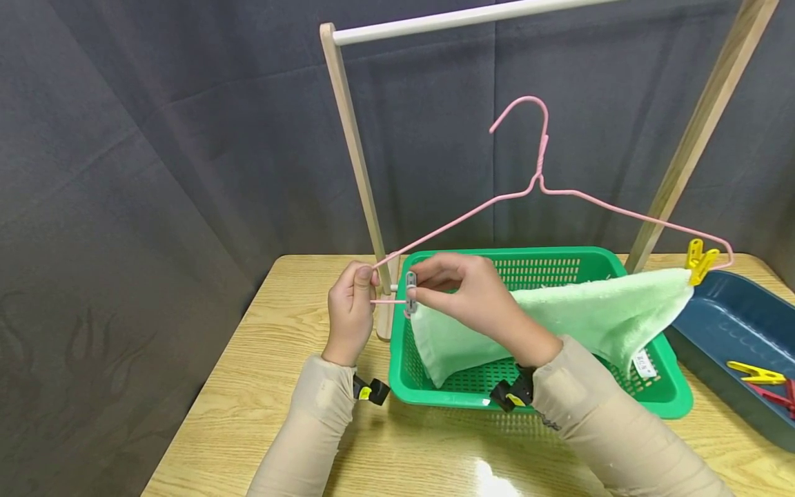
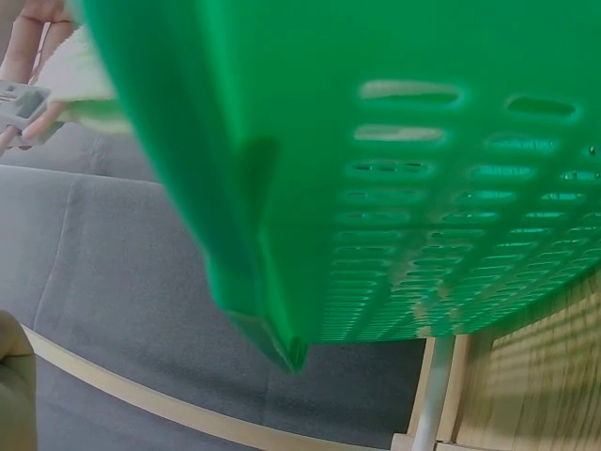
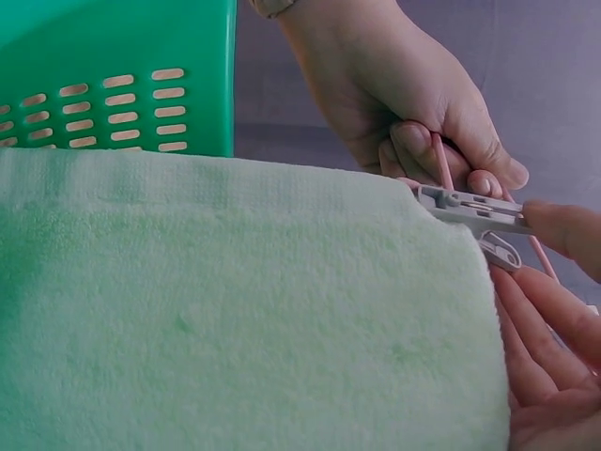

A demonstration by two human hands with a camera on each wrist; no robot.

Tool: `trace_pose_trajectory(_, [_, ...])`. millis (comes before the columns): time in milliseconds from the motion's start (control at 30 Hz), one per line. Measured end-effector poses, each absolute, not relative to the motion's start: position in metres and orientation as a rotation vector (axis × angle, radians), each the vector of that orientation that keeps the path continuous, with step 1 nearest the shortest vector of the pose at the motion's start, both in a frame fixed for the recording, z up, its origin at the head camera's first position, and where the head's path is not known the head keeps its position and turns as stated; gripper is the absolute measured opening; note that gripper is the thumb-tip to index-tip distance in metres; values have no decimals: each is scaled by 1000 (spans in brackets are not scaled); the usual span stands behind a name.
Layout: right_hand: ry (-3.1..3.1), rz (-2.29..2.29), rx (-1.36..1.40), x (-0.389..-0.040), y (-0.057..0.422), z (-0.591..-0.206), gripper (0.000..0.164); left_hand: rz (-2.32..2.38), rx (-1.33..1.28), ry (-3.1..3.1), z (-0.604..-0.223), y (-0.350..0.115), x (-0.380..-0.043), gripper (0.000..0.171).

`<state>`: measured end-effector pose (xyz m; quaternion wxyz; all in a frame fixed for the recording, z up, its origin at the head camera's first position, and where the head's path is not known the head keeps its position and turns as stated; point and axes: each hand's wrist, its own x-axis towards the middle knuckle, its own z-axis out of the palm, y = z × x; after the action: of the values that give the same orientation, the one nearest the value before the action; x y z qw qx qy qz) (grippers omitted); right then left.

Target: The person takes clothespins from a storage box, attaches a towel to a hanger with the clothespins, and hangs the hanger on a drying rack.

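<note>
My left hand (image 1: 352,304) grips the left corner of a pink wire hanger (image 1: 539,155). Between thumb and fingers, my right hand (image 1: 475,297) pinches a grey clothespin (image 1: 410,293) at the hanger's bottom wire. In the right wrist view the clothespin (image 3: 474,209) sits at the top corner of a light green towel (image 3: 254,301). At the hanger's right end, a yellow clothespin (image 1: 700,261) clips the towel's other corner. The towel hangs in front of and over a green basket (image 1: 680,393), with a white label (image 1: 644,364) near its lower right.
A wooden rack with a white top bar (image 1: 435,23) stands behind the basket. To the right, a dark blue tub (image 1: 714,304) holds a yellow clothespin (image 1: 756,373) and a red clothespin (image 1: 776,395). Everything stands on a wood-grain table (image 1: 248,386).
</note>
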<state>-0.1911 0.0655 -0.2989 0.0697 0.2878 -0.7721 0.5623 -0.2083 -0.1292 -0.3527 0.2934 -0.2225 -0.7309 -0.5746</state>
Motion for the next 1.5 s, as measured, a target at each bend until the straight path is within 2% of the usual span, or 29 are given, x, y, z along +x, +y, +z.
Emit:
trace_pose_trajectory(500, [-2331, 1658, 810, -190, 79, -298, 21, -1544, -564, -1960, -330, -124, -192, 32])
trace_pose_trajectory(800, [-2310, 1494, 780, -190, 92, -295, 17, -1527, -558, -1948, -351, -133, -206, 28])
trace_pose_trajectory(1500, [-2030, 1065, 653, -188, 136, -277, 22, -1521, -571, -1896, -355, -136, -208, 30])
